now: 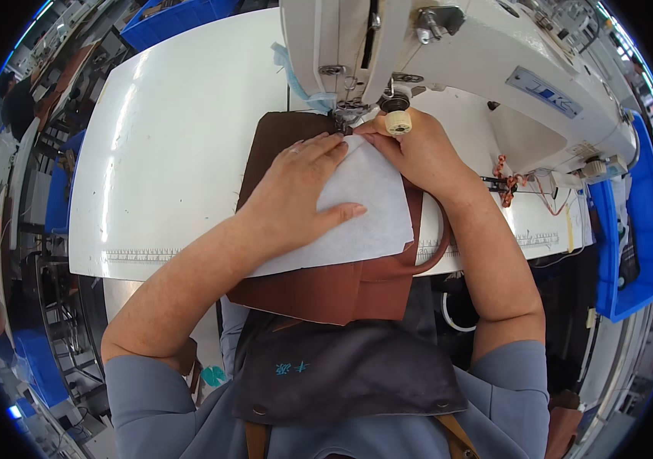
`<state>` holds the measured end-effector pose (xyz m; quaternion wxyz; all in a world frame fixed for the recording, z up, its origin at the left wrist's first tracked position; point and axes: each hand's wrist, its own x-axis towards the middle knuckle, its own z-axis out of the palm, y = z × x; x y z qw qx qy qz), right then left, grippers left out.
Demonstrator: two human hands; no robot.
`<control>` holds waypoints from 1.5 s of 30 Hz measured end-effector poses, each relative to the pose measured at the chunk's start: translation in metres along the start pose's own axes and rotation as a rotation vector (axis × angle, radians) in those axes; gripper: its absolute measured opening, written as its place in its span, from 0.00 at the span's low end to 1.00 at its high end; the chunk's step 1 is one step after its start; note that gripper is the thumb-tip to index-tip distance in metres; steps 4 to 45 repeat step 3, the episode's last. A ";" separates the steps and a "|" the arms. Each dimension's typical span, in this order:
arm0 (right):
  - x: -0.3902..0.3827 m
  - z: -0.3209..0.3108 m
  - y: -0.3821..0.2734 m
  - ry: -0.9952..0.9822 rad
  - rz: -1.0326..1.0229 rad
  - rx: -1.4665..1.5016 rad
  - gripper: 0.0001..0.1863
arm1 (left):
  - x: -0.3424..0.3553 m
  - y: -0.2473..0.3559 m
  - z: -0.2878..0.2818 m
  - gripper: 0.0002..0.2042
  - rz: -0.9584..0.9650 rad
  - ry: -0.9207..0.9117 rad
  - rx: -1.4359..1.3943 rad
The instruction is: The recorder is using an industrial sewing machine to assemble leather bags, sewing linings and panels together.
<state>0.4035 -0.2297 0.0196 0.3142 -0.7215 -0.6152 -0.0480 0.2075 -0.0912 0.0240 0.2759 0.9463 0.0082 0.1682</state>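
Note:
A brown leather-like workpiece (319,294), with a tube-shaped brown handle (444,237) at its right, lies under the sewing machine's needle area (348,115). On top of it is a white sheet (368,187), its far corner close to the presser foot. My left hand (296,187) rests flat on the sheet, thumb apart, fingertips just left of the foot. Just right of the foot, my right hand (411,149) has thumb and index finger closed at the sheet's edge. The other fingers curl partly behind the machine's tension knob (398,122).
The white sewing machine (495,69) arches over the far right of the white table (166,153). A ruler strip (143,255) runs along the near edge. Orange thread (506,183) hangs by the machine. Blue bins (633,252) stand right and far left. A dark apron (349,371) covers my lap.

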 end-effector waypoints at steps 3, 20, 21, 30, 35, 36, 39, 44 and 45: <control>-0.005 0.000 0.005 -0.012 0.011 0.014 0.09 | -0.004 0.007 0.004 0.39 -0.011 -0.124 0.130; -0.005 0.000 0.005 -0.012 0.011 0.014 0.09 | -0.004 0.007 0.004 0.39 -0.011 -0.124 0.130; -0.005 0.000 0.005 -0.012 0.011 0.014 0.09 | -0.004 0.007 0.004 0.39 -0.011 -0.124 0.130; -0.005 0.000 0.005 -0.012 0.011 0.014 0.09 | -0.004 0.007 0.004 0.39 -0.011 -0.124 0.130; -0.005 0.000 0.005 -0.012 0.011 0.014 0.09 | -0.004 0.007 0.004 0.39 -0.011 -0.124 0.130; -0.005 0.000 0.005 -0.012 0.011 0.014 0.09 | -0.004 0.007 0.004 0.39 -0.011 -0.124 0.130; -0.005 0.000 0.005 -0.012 0.011 0.014 0.09 | -0.004 0.007 0.004 0.39 -0.011 -0.124 0.130; -0.005 0.000 0.005 -0.012 0.011 0.014 0.09 | -0.004 0.007 0.004 0.39 -0.011 -0.124 0.130; -0.005 0.000 0.005 -0.012 0.011 0.014 0.09 | -0.004 0.007 0.004 0.39 -0.011 -0.124 0.130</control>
